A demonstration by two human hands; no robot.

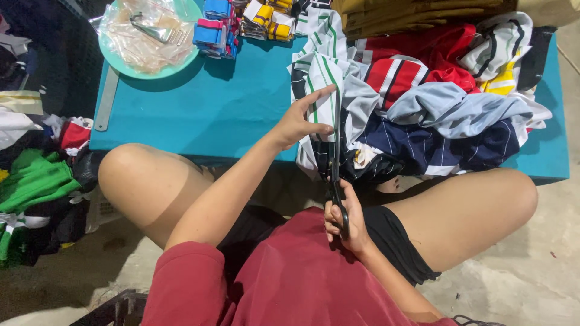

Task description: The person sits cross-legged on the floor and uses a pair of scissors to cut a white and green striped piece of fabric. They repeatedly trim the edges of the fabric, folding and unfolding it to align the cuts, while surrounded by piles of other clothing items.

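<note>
My left hand (300, 119) pinches the edge of a white cloth piece with green stripes (321, 71) that hangs off the front of a low teal table (223, 108). My right hand (345, 220) grips the handles of black scissors (335, 175), whose blades point up along that cloth's edge. A heap of cloth pieces (435, 102) in red, white, grey and navy lies on the table to the right of my hands.
A pale green plate (118, 59) with clear plastic bags sits at the table's back left. Folded coloured bands (217, 27) lie behind, and a metal ruler (107, 99) at the left edge. Green and white clothes (33, 181) pile on the floor at left. My knees flank the table.
</note>
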